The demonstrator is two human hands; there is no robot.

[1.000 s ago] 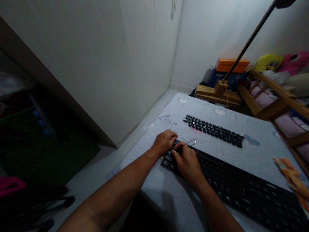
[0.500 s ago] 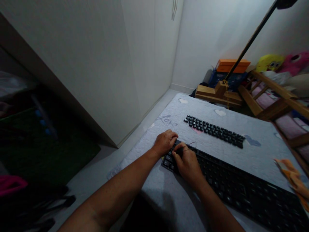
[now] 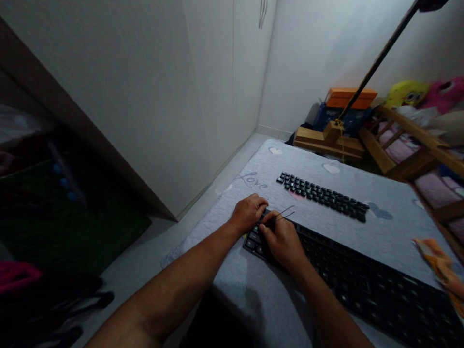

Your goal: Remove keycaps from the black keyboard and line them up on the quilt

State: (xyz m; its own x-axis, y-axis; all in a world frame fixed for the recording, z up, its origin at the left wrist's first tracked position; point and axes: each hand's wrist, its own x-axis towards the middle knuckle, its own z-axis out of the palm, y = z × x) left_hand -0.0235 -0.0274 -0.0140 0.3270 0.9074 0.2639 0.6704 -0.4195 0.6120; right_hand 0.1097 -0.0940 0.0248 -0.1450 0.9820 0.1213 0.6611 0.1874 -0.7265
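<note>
A long black keyboard (image 3: 362, 280) lies slanted on the pale patterned cloth, with several keycaps off. At its upper left corner my left hand (image 3: 249, 212) rests with bent fingers pressed together; whatever is between them is hidden. Just to the right, my right hand (image 3: 283, 238) pinches a thin wire tool (image 3: 288, 211), whose two thin ends stick out above the fingers over the keyboard's left part. Rows of loose black keycaps (image 3: 322, 195) lie on the cloth beyond the keyboard.
An orange cloth (image 3: 439, 266) lies at the right of the patterned cloth (image 3: 253, 290). Behind stand a wooden base (image 3: 326, 137) with a dark pole, an orange box (image 3: 351, 98) and a wooden frame (image 3: 416, 130). A tall pale cabinet (image 3: 163, 96) rises at the left.
The wire tool in my right hand has turned, so its two ends now show apart and point up and right. My left hand has hardly moved.
</note>
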